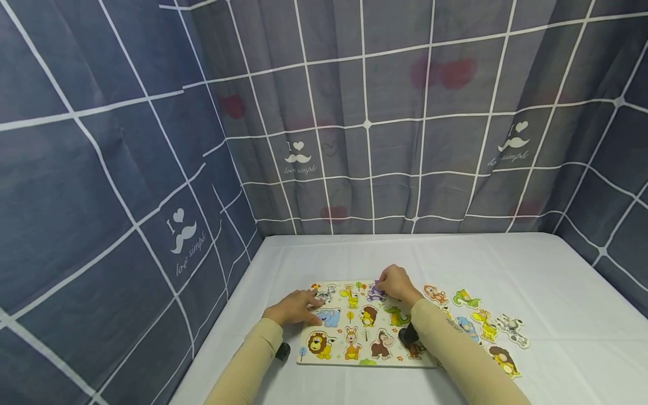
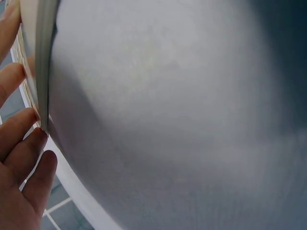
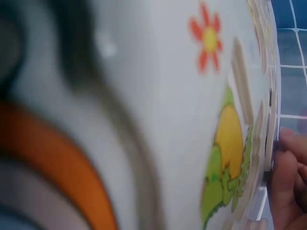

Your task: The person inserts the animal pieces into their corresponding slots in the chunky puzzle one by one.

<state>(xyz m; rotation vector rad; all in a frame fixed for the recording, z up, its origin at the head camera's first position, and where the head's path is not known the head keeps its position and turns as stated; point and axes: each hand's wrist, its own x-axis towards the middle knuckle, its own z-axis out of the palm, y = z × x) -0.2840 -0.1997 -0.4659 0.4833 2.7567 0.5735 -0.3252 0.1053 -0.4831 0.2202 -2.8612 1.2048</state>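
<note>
A wooden animal puzzle board lies on the white table. My left hand rests on its left edge with fingers spread; the left wrist view shows the fingertips along the board's edge. At the far right part of the board, my right hand pinches a purple animal puzzle piece over its spot. The right wrist view shows the thumb and finger close together at a thin dark edge, with most of the piece hidden. Close by on the board is the green crocodile picture.
Right of the board lie several loose animal pieces, among them a monkey, a crocodile, a giraffe, a zebra and a hedgehog. My right forearm partly covers others. Checked curtains surround the table.
</note>
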